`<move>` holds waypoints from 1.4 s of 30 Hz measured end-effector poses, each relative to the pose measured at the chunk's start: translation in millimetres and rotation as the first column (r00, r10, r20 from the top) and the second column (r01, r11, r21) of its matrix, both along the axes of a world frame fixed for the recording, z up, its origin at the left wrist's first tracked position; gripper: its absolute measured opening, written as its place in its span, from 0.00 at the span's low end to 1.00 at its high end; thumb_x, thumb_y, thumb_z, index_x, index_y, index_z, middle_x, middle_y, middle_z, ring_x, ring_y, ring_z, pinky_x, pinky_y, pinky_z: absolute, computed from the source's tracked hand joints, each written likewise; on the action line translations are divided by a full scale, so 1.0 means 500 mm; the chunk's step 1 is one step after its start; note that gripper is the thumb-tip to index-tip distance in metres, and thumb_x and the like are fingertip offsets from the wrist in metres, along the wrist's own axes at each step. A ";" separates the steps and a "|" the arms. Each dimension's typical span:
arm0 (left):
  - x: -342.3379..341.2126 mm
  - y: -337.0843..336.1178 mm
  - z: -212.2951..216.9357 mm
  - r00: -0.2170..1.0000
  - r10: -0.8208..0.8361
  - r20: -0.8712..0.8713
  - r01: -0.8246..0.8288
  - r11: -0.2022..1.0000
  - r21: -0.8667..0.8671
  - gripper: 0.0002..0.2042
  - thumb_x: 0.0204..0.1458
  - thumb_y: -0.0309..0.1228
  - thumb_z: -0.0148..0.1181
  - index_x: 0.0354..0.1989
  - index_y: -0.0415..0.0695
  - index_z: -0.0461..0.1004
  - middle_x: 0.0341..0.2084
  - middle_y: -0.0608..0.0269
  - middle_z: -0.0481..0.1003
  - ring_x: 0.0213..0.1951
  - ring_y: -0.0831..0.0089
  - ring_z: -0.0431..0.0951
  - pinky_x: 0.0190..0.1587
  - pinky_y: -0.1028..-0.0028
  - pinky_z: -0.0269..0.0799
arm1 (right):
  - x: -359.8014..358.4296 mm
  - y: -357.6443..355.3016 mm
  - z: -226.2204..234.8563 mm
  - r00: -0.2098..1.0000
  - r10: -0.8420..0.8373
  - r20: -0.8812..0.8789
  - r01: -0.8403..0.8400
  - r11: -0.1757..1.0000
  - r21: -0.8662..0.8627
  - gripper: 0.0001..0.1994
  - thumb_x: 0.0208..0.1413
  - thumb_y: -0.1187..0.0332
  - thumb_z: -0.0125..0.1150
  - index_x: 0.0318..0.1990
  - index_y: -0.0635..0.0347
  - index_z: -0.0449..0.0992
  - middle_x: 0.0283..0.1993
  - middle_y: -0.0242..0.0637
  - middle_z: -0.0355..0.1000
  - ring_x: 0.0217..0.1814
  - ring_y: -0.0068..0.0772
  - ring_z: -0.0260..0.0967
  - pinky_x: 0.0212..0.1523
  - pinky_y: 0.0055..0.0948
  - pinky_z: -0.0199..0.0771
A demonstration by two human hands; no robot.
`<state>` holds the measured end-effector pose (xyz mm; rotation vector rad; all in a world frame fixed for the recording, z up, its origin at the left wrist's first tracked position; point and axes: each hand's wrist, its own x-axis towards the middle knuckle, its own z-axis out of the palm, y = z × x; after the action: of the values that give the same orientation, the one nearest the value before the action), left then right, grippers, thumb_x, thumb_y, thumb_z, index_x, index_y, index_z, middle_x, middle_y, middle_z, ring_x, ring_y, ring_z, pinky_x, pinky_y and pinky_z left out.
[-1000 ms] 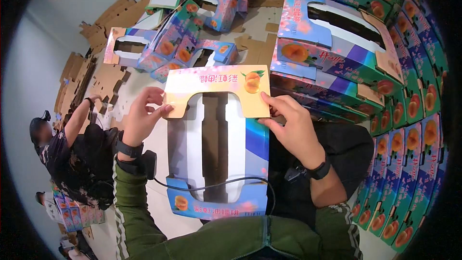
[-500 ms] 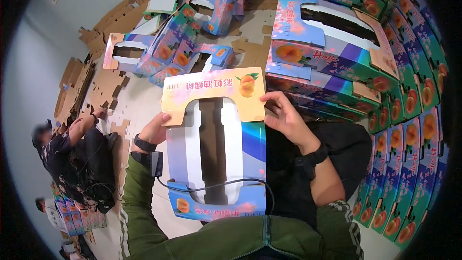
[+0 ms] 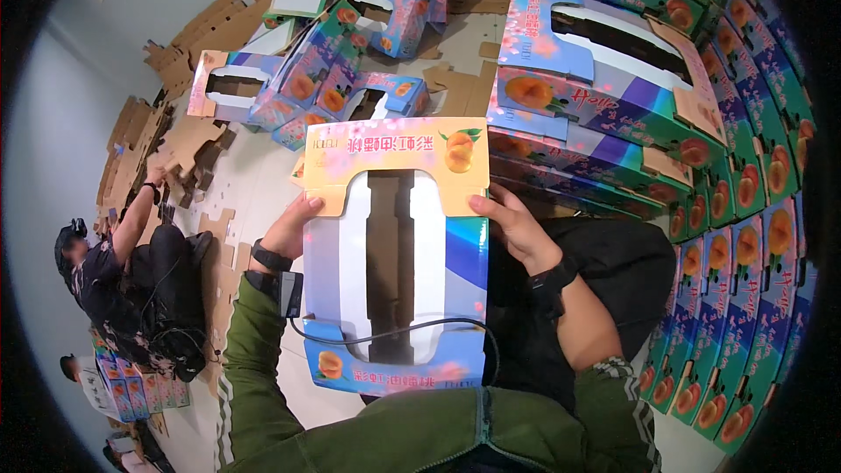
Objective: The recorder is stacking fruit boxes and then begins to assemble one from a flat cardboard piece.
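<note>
A printed cardboard fruit box [image 3: 333,254] with a large cut-out in its top is in front of me, its yellow end flap [image 3: 394,144] away from me and its blue end against my jacket. My left hand [image 3: 293,223] grips the far left corner, thumb on the flap. At the far right corner my right hand [image 3: 517,223] holds the box the same way, thumb on the flap's edge. The fingers under both corners are hidden. A black cable [image 3: 403,331] from a small device at my left wrist crosses the box top.
On my right are a stack of printed boxes [image 3: 604,114] and rows of folded-up boxes [image 3: 745,324]. Several loose boxes [image 3: 324,88] lie ahead. Flattened brown cardboard [image 3: 188,144] covers the floor along the left wall, where a seated person [image 3: 131,289] reaches toward it.
The box has shifted slightly to the right and away from me. My right thumb now lies on the flap's edge. At left, the other person's arm has stretched out toward the cardboard.
</note>
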<state>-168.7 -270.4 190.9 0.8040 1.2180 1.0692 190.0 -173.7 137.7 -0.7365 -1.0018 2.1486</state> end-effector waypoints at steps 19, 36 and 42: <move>0.099 0.008 0.281 0.936 -0.019 -0.353 0.171 0.898 0.405 0.49 0.46 0.50 0.69 0.69 0.38 0.48 0.62 0.58 0.62 0.62 0.71 0.63 0.62 0.69 0.60 | 0.077 -0.059 0.169 0.991 -0.057 -0.117 0.087 0.960 0.265 0.38 0.47 0.54 0.64 0.62 0.67 0.62 0.59 0.41 0.66 0.60 0.33 0.65 0.59 0.32 0.65; 0.038 0.029 0.168 0.824 0.023 -0.566 0.292 0.839 0.459 0.59 0.32 0.52 0.77 0.70 0.35 0.49 0.66 0.51 0.56 0.69 0.63 0.52 0.69 0.65 0.46 | 0.104 -0.165 0.160 0.696 -0.691 -0.198 0.630 0.453 0.631 0.33 0.50 0.43 0.63 0.54 0.59 0.65 0.46 0.32 0.68 0.48 0.29 0.68 0.48 0.31 0.71; -0.024 0.033 0.157 0.768 -0.215 -0.604 0.460 0.840 0.287 0.57 0.24 0.52 0.80 0.64 0.35 0.58 0.57 0.56 0.67 0.59 0.65 0.65 0.63 0.68 0.56 | 0.071 -0.187 0.159 0.790 -0.554 -0.262 0.594 0.587 0.550 0.39 0.45 0.47 0.72 0.58 0.62 0.62 0.53 0.37 0.67 0.55 0.35 0.65 0.55 0.36 0.68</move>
<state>-180.5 -254.2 269.3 1.7083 1.2448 0.8119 225.7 -267.3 217.1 -0.5526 -1.1376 1.1596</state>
